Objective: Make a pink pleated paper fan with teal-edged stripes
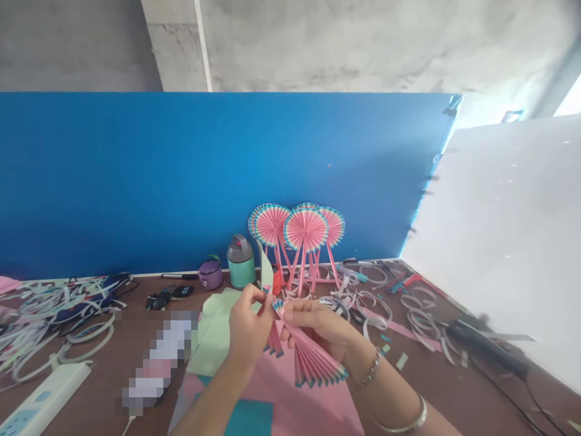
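Note:
A pleated pink paper fan [315,362] with blue-edged folds is held between both hands above the table's middle. My left hand [251,321] pinches the folds near their upper end, thumb and fingers closed. Close beside it, my right hand [320,324] grips the pleats, and part of the fan spreads out below the palm. Beneath them lie pink paper sheets [313,406], a teal sheet [249,418] and pale green paper [209,351]. Behind the hands stand several finished round pink fans [305,230] on pink stick handles.
A teal flask [241,266] and a purple pot [210,274] stand near the blue partition [136,181]. White paper strips [91,303] heap at left, with more curls [422,315] at right. A power strip [45,399] lies front left; a black tool with a cord [488,345] lies right.

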`<state>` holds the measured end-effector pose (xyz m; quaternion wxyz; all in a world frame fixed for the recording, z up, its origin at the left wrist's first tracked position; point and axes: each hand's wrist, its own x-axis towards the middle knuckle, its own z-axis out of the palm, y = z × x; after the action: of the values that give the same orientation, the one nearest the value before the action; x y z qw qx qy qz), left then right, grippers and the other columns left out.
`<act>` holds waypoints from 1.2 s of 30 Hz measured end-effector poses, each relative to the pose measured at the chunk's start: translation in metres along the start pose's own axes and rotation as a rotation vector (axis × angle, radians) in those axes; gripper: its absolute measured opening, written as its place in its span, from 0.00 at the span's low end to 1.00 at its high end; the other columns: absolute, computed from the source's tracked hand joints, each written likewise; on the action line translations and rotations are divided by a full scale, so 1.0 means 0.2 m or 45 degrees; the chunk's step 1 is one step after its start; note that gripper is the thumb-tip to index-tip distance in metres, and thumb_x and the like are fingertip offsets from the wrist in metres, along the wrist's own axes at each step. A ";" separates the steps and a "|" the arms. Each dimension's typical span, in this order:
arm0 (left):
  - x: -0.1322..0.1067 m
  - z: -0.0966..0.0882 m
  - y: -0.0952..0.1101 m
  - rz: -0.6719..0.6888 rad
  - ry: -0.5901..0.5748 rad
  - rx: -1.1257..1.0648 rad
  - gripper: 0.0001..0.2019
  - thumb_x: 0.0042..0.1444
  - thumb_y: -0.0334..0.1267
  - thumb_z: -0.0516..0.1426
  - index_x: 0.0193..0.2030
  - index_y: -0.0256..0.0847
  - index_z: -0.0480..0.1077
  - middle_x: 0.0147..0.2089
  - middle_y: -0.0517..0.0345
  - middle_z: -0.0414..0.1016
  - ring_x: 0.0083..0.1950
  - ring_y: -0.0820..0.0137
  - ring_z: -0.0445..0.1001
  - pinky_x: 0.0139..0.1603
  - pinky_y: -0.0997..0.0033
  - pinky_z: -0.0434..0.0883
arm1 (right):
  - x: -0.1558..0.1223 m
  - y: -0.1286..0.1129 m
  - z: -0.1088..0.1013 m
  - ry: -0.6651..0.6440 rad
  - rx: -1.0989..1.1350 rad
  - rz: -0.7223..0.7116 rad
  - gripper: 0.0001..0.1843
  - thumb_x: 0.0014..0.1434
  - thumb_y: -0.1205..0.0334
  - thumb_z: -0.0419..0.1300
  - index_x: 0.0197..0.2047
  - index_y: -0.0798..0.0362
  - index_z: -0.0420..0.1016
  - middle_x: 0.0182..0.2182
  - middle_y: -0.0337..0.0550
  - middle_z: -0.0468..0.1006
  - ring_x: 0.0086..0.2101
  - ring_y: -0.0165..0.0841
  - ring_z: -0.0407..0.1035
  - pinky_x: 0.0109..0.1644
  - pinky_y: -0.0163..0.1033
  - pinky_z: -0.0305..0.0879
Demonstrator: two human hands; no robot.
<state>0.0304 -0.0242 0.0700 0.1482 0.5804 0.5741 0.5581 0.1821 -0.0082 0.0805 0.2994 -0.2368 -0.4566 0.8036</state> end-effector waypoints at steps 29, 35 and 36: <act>-0.03 -0.01 0.12 -0.257 -0.220 -0.389 0.08 0.47 0.37 0.55 0.21 0.41 0.61 0.20 0.66 0.68 0.25 0.73 0.67 0.28 0.75 0.63 | 0.02 0.00 -0.05 -0.081 0.192 -0.044 0.07 0.53 0.64 0.63 0.30 0.59 0.70 0.18 0.36 0.74 0.21 0.24 0.68 0.30 0.30 0.62; -0.03 -0.01 0.12 -0.251 -0.207 -0.365 0.05 0.46 0.35 0.54 0.21 0.41 0.62 0.20 0.65 0.68 0.25 0.73 0.68 0.29 0.75 0.64 | 0.02 -0.01 -0.04 -0.043 0.176 -0.035 0.09 0.50 0.64 0.66 0.30 0.59 0.70 0.21 0.35 0.74 0.20 0.24 0.69 0.28 0.29 0.60; -0.03 -0.01 0.12 -0.248 -0.206 -0.359 0.05 0.46 0.35 0.53 0.21 0.41 0.62 0.20 0.65 0.68 0.26 0.73 0.68 0.29 0.75 0.64 | 0.02 -0.01 -0.04 -0.052 0.174 -0.040 0.09 0.50 0.64 0.66 0.30 0.59 0.70 0.21 0.35 0.74 0.20 0.24 0.69 0.29 0.29 0.60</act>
<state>0.0423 -0.0375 0.0878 0.3272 0.5386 0.5298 0.5676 0.1850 -0.0008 0.0776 0.3181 -0.1924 -0.4104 0.8327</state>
